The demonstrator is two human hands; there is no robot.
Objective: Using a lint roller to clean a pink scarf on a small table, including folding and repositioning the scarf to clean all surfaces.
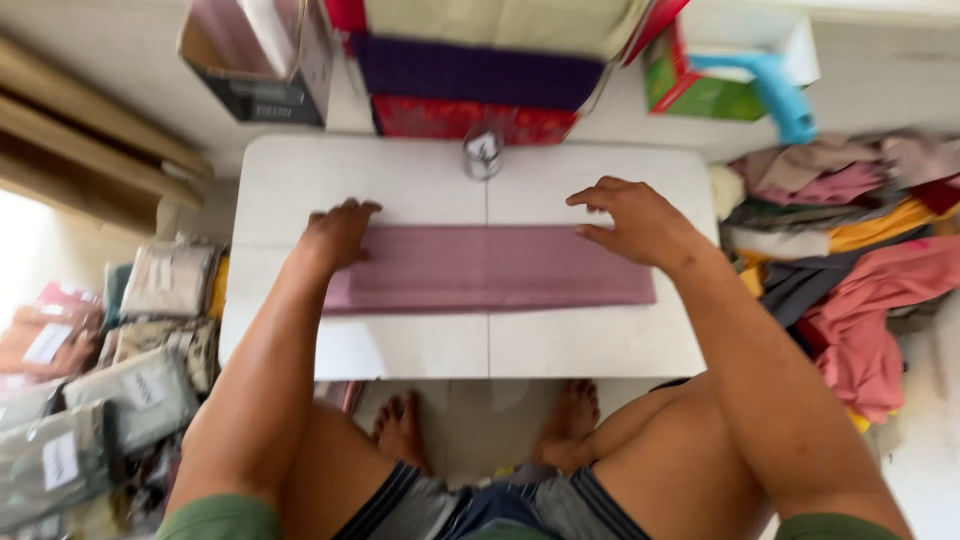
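Two hands: both rest on one folded mauve cloth [490, 267] laid flat across the middle of the white low table [400, 345].
Left hand [338, 232]: fingers spread, palm down, pressing the cloth's left end; nothing gripped.
Right hand [632, 222]: fingers arched and open, tips touching the cloth's upper right edge; nothing gripped.
Cloth feel: it looks thin, soft and light, limp rather than stiff, likely to slide on the smooth tabletop.
Where to hold: probably the two short ends or the corners, pinched, so the fold keeps flat.
Nearby: a small shiny roll of tape [483, 152] at the table's far edge; loose garments [860, 270] piled to the right; bagged packets [140, 390] to the left.
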